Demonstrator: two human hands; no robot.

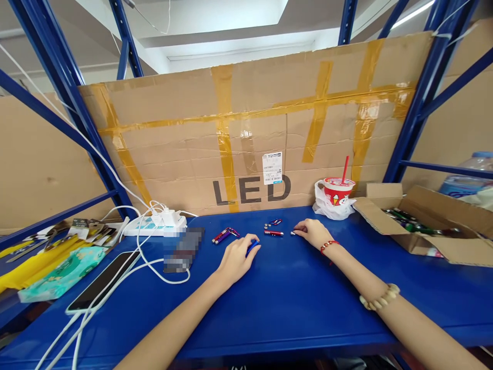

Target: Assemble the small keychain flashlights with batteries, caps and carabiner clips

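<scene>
My left hand (235, 258) rests on the blue table (292, 303), its fingers curled round a small blue pen-shaped torch (252, 247). My right hand (314, 232) lies further back to the right, fingers pinched on a small silver piece (293, 233) at the table surface. Between the two hands lies a red mini torch (273, 233). A purple and red pair of torches (224, 235) sits to the left of it. More small parts (274, 223) lie just behind. A red bead bracelet circles my right wrist.
A taped cardboard sheet marked LED (250, 149) walls off the back. An open carton of torches (423, 221) sits right, a red cup in a plastic bag (336, 198) beside it. A power strip (156, 224), white cables, a phone (103, 280) and packets lie left.
</scene>
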